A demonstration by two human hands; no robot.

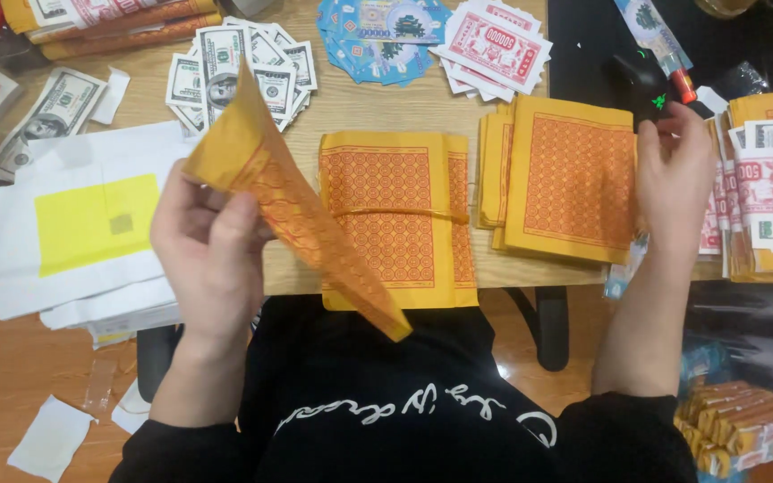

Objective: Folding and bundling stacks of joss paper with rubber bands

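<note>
Paper covers nearly the whole wooden worktop (386,107), and the person seated at it has one sheet in hand. The left hand (208,246) is closed in a pinch on a yellow paper sheet printed with an orange-red grid of small circles (301,210); the sheet is lifted off the surface and runs slantwise, one corner up and away from the grip, the other hanging down toward the person's lap. The right hand (677,179) is raised at the far side, fingers loosely curled; whether that grip holds anything I cannot tell from here.

Just to the right of the left hand's grip, partly behind the lifted sheet, lies a bundle of the same yellow printed sheets tied across with a thin yellow band (409,219). Farther on, just left of the right hand, sits a loose fanned stack of yellow printed sheets (570,179). By my reckoning the work is somewhere in the middle: one bundle is tied, one sheet is up, and that loose stack is not tied.

Beyond the left hand lie green-grey paper banknotes in a spread pile (243,72), and on its outer side white paper sheets with a yellow rectangle (82,224). Red-and-white printed notes (494,40) lie farther back.
</note>
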